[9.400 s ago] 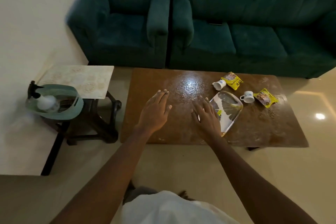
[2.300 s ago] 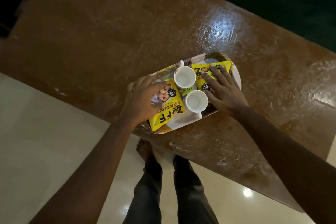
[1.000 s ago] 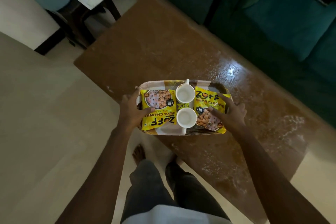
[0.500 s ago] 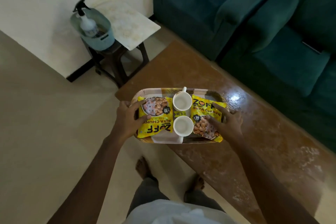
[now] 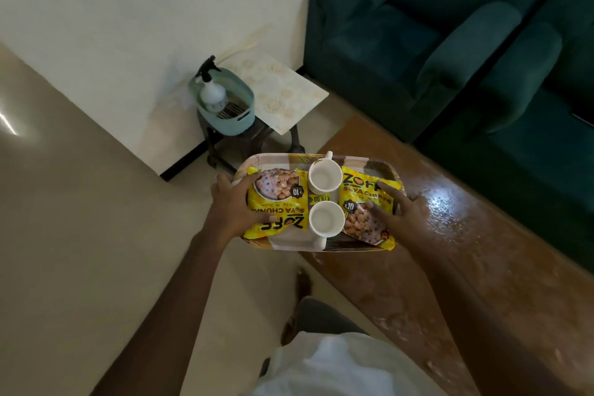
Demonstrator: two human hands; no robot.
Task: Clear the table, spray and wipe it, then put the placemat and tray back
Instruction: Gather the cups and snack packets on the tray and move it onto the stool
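I carry the patterned tray (image 5: 276,158) in the air beside the left end of the brown coffee table (image 5: 450,254). It bears two white cups (image 5: 324,175) (image 5: 326,219) in the middle and a yellow snack packet (image 5: 278,199) on each side, the other packet (image 5: 369,202) at the right. My left hand (image 5: 233,206) grips the tray's left edge, thumb over the left packet. My right hand (image 5: 397,212) grips the right edge with fingers spread on the right packet. The placemat (image 5: 279,93) lies on a small side table ahead.
A teal basket (image 5: 231,109) holding a white spray bottle (image 5: 210,93) sits on the dark side table by the white wall. Dark green sofas (image 5: 450,42) stand behind the coffee table. Beige tiled floor (image 5: 80,235) lies to the left; my foot (image 5: 303,280) is beside the table edge.
I lifted the loaded tray off the coffee table and turned left; the side table with basket and placemat has come closer into view. Both hands keep their grip.
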